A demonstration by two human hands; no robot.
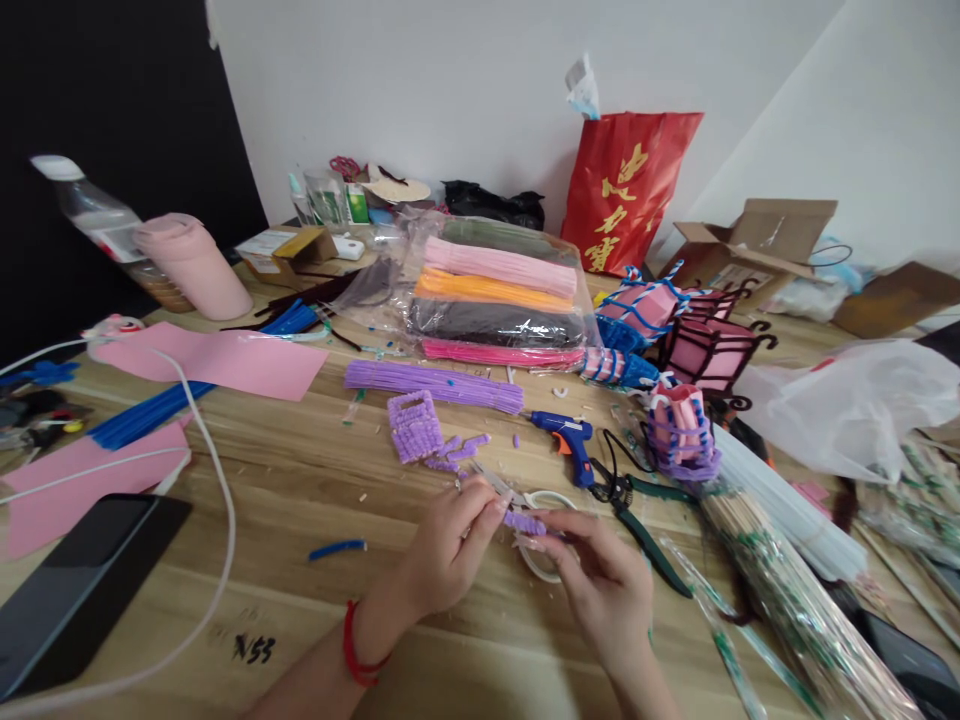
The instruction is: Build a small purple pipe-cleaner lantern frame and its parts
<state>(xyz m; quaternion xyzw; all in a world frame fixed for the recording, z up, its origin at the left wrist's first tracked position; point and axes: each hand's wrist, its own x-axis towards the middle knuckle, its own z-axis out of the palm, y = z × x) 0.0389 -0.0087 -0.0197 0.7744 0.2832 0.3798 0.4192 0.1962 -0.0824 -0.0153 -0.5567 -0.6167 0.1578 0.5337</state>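
My left hand and my right hand meet over the wooden table, both pinching a short purple pipe-cleaner piece between their fingertips. A red string circles my left wrist. Just behind the hands lie a roll of tape, a woven purple pipe-cleaner square with loose purple bits, and a bundle of purple pipe cleaners. A blue glue gun lies to the right of them.
Bagged coloured pipe cleaners, small pink lantern frames, green pliers, bundled sticks, pink paper sheets, a dark phone, a white cable, a pink cup, a red bag and cardboard boxes crowd the table.
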